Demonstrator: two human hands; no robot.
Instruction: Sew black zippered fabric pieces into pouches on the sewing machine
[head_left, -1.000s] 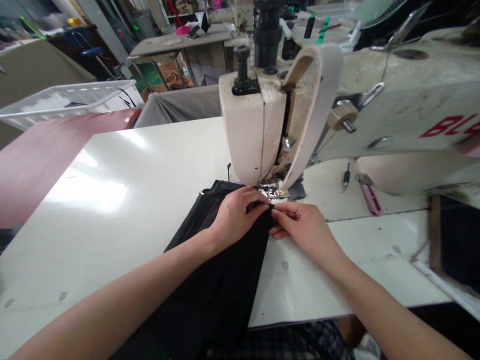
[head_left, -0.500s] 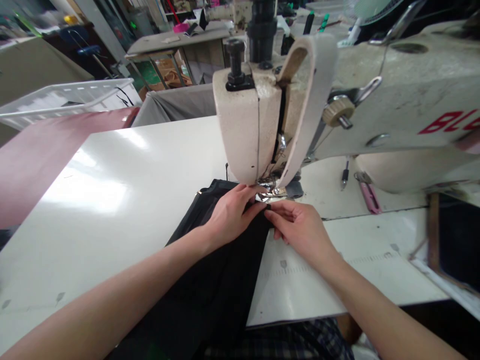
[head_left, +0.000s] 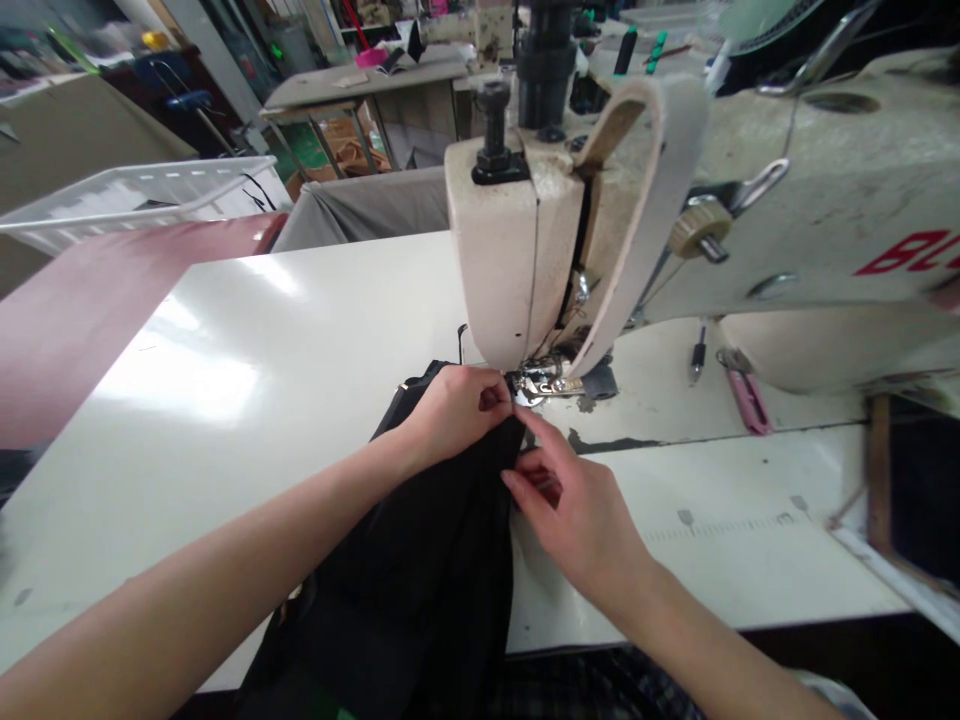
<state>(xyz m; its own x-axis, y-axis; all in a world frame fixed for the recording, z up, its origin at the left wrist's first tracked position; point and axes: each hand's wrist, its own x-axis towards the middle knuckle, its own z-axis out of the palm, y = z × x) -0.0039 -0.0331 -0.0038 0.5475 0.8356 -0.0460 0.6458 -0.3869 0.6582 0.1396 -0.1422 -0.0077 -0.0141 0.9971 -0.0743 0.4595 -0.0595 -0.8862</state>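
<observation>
A length of black cloth (head_left: 442, 540) runs from the sewing machine's foot down over the table's front edge toward my lap. My left hand (head_left: 461, 405) lies on its upper end, thumb and forefinger pinched on the cloth just left of the metal presser foot (head_left: 551, 385). At the cloth's right edge is my right hand (head_left: 581, 505). Its forefinger reaches up to the left fingertips, while the thumb presses on the cloth lower down and the other fingers curl. The white sewing machine head (head_left: 502, 250) stands directly above, and the needle cannot be made out.
Pink-handled snips (head_left: 746, 395) and a pen (head_left: 698, 355) lie on the machine bed at right. A white plastic basket (head_left: 150, 190) stands at the far left by a pinkish surface (head_left: 112, 300). Grey cloth (head_left: 367, 210) hangs behind the white tabletop (head_left: 322, 320).
My right hand has shifted lower along the cloth's edge, with its forefinger now stretched upward and its thumb apart. The left hand has drawn slightly back from the presser foot. The view has shifted slightly.
</observation>
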